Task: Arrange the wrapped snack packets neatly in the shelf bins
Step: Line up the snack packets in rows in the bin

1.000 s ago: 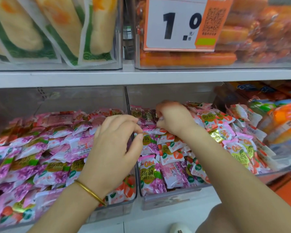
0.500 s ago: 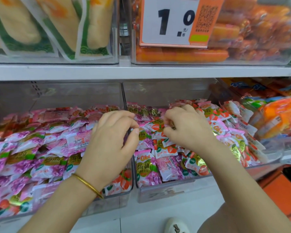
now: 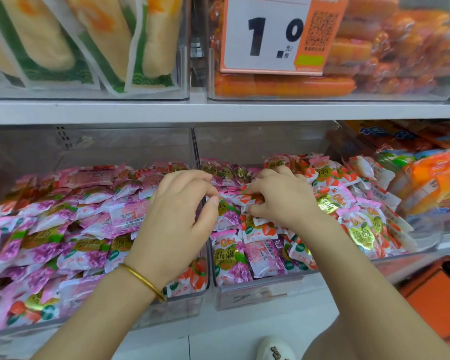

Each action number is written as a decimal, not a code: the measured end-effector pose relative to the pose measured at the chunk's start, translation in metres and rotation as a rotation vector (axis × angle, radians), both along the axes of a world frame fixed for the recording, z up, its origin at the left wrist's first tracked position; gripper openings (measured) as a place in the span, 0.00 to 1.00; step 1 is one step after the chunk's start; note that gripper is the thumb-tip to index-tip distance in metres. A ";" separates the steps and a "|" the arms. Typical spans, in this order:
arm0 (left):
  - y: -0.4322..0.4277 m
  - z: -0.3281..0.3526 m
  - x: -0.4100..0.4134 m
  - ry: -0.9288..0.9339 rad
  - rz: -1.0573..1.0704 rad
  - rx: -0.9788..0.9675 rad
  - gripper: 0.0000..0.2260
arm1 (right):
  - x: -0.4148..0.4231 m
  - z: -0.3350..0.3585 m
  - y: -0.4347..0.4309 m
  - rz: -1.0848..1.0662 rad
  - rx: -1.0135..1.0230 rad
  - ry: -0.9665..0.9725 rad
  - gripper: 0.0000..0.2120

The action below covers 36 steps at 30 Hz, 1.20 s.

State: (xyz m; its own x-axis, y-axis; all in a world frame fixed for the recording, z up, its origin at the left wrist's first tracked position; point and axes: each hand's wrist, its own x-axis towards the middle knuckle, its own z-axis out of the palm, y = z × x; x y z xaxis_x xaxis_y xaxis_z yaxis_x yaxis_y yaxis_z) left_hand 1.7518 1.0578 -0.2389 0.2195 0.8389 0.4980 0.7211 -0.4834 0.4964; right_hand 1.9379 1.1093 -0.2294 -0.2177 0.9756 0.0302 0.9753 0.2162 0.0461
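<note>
Here, orange packet point(image 3: 248, 200) in right grip point(image 3: 278, 198)

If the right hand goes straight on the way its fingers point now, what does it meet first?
Probably the left hand: the right hand points its fingers leftward over the orange snack packets it pinches, though depth is unclear.

Pink and orange snack packets point(image 3: 330, 203) heaped in clear bins point(image 3: 257, 292).

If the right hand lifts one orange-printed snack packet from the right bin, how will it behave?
The orange packet looks small and puffy, so probably light and yielding. Its glossy wrapper may slip between fingers. Loosely heaped neighbours in the right bin may shift.
</note>
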 end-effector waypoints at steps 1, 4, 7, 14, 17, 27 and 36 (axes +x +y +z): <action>0.000 0.000 0.000 0.000 0.000 0.000 0.15 | 0.004 -0.001 -0.002 0.016 0.020 0.034 0.19; 0.000 0.000 0.000 -0.005 -0.001 0.005 0.15 | 0.016 -0.002 -0.009 0.065 0.113 0.112 0.14; 0.000 -0.002 0.000 -0.004 -0.006 0.024 0.16 | 0.027 -0.004 -0.015 0.139 0.287 0.230 0.13; -0.010 0.012 0.000 -0.240 0.042 0.021 0.20 | 0.012 0.009 -0.031 0.212 0.616 0.659 0.13; -0.022 0.032 0.001 -0.671 -0.102 -0.357 0.22 | -0.014 0.016 -0.043 0.369 0.728 0.620 0.12; -0.036 0.032 -0.064 -1.218 -0.054 -0.524 0.11 | -0.101 0.030 -0.054 0.622 0.417 0.848 0.12; -0.042 0.024 -0.123 -0.629 0.248 -0.373 0.08 | -0.185 0.028 -0.026 0.128 -0.471 1.463 0.23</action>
State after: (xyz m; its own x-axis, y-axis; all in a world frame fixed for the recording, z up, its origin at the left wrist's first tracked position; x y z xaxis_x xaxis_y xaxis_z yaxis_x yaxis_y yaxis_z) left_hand 1.6283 1.0158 -0.2146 -0.2272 0.9635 0.1414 0.3144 -0.0648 0.9471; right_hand 1.7526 1.0835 -0.2015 -0.3535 0.9354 -0.0100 0.0797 0.0195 -0.9966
